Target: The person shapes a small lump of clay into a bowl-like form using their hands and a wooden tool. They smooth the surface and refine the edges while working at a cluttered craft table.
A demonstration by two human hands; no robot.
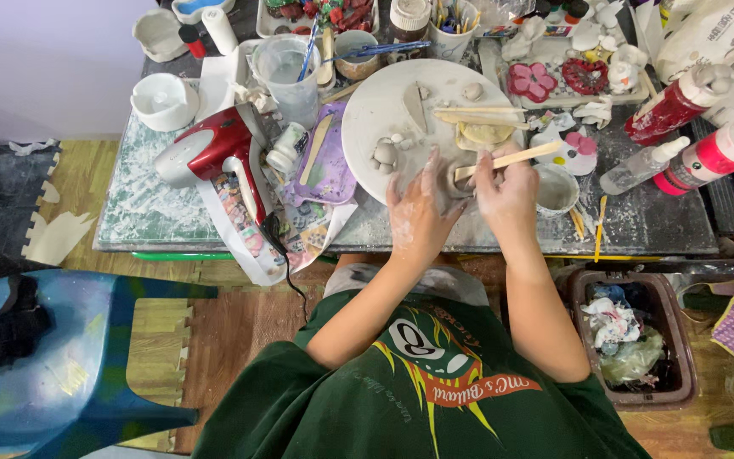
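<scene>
My left hand (418, 212), dusted with clay, rests on a grey clay piece (460, 180) at the near edge of a round white board (367, 127). My right hand (507, 191) grips a flat wooden modelling stick (511, 157) whose tip touches that clay piece. Small clay balls (386, 153) and a clay wedge (415, 104) lie on the board. Two more wooden sticks (477, 115) lie across a flat clay disc (486, 133) at the board's right side.
A red hair dryer (214, 149) lies at the left beside a purple tray (329, 161). Cups with brushes (452, 21), bottles (681, 102), a small white bowl (556, 189) and painted clay figures (584, 76) crowd the table. A brown bin (630, 340) stands right, a blue chair (70, 357) left.
</scene>
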